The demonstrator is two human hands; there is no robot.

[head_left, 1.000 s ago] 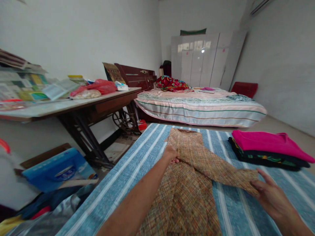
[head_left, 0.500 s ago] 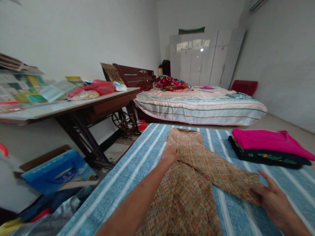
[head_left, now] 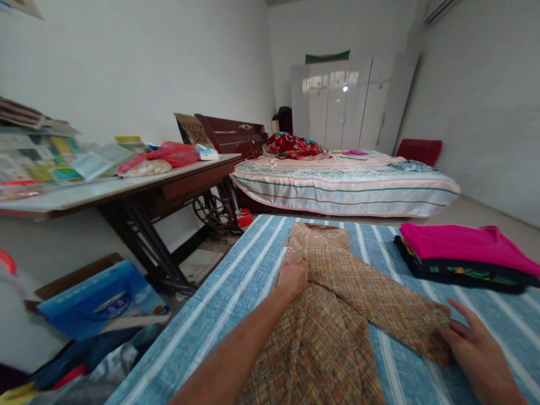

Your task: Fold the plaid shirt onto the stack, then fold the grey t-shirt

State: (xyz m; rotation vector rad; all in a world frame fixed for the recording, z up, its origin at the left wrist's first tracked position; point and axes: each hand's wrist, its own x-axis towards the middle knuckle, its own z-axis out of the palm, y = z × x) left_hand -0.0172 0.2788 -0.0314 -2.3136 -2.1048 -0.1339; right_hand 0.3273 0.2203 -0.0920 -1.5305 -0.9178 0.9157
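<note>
Brown-and-orange plaid woven shirt (head_left: 324, 315) lies on the blue-and-white striped bedspread (head_left: 236, 292); bottom runs out of frame. Body's long axis runs near-far, collar end away; sleeve slants out right. Left hand (head_left: 294, 274) presses near the shoulder, fingertips hidden, pinch or not: can't tell. Right hand (head_left: 476, 349) pinches the cuff, thumb and forefinger together, other fingers spread. Cloth looks thin, creased.

"What are you counting up close?"

"I'm counting one left hand (head_left: 294, 274), one right hand (head_left: 478, 350) — two in all — plus one checked shirt (head_left: 324, 343) and one clothes pile (head_left: 464, 244)."

"And farther off?"

"One wardrobe (head_left: 353, 109), one red bag (head_left: 180, 154) and one wheel (head_left: 213, 211) are showing."
</note>
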